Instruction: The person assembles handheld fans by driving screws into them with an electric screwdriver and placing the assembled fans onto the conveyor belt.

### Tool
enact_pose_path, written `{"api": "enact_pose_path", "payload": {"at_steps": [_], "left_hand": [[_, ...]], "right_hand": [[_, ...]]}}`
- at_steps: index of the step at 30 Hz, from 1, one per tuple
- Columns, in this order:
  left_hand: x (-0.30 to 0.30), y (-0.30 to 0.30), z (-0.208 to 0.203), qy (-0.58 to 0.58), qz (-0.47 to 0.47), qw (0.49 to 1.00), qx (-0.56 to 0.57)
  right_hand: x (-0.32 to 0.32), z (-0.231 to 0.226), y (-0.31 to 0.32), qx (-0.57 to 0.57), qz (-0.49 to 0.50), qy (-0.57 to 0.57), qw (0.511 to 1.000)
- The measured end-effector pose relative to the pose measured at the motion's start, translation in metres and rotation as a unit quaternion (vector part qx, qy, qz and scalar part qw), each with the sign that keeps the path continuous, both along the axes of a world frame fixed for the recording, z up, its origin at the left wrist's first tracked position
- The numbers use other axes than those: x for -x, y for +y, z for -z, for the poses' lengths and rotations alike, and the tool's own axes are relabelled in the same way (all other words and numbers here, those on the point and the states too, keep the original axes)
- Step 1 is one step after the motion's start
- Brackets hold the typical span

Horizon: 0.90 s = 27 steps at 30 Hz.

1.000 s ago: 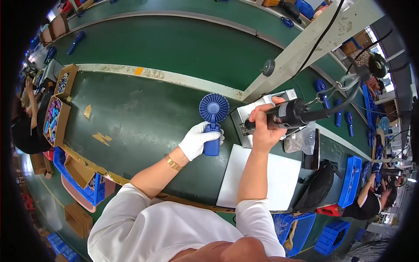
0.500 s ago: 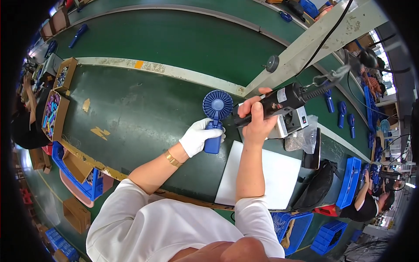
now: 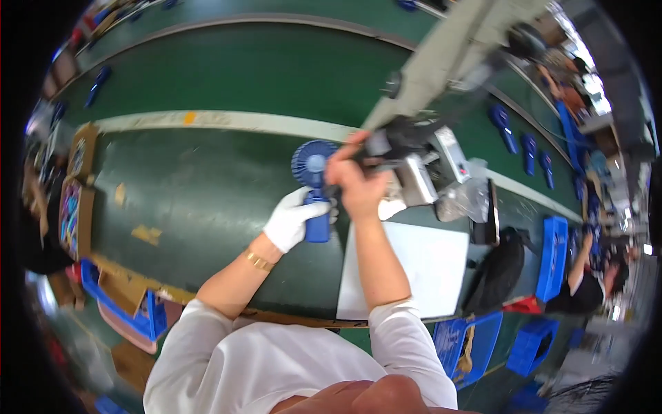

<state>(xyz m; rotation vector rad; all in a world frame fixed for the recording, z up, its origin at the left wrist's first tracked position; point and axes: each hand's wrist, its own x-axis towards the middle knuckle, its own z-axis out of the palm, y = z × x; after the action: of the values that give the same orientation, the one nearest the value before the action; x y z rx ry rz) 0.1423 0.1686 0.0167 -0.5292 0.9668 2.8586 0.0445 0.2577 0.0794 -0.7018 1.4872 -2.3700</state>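
Observation:
My left hand (image 3: 293, 218), in a white glove, is closed round the handle of a blue handheld fan (image 3: 317, 229). The fan stands head away from me, its round ribbed grille at the far end. Beside it on the right is my bare right hand (image 3: 355, 181), its fingers wrapped round a black electric screwdriver (image 3: 394, 143). The tool lies slanted, its front end by the fan's neck; motion blur hides whether it touches. Under my right forearm lies a white foam sheet (image 3: 431, 265).
A metal-and-white device (image 3: 448, 159) and a clear plastic bag (image 3: 469, 196) sit to the right, near a grey post (image 3: 420, 72). Several blue fans (image 3: 503, 127) lie on the green conveyor. Boxes of small parts (image 3: 83, 217) stand left; a blue tray (image 3: 553, 265) is right.
My right hand has brought the screwdriver leftward, closer to the fan's neck. The whole view has shifted a little, and the left hand keeps its hold on the fan.

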Motion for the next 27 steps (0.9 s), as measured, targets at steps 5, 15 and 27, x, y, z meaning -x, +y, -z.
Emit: {"api": "enact_pose_path", "payload": {"at_steps": [5, 15, 27], "left_hand": [[-0.004, -0.006, 0.033, 0.063, -0.087, 0.987, 0.115], [0.000, -0.020, 0.076, 0.029, -0.086, 0.992, -0.087], [-0.008, 0.009, -0.009, -0.023, 0.042, 0.997, 0.068]], "right_hand": [[-0.010, -0.002, -0.011, -0.160, -0.077, 0.223, 0.959], [-0.010, -0.013, -0.008, -0.097, 0.008, 0.249, 0.964], [0.010, -0.029, 0.017, -0.118, 0.199, 0.076, 0.970]]}}
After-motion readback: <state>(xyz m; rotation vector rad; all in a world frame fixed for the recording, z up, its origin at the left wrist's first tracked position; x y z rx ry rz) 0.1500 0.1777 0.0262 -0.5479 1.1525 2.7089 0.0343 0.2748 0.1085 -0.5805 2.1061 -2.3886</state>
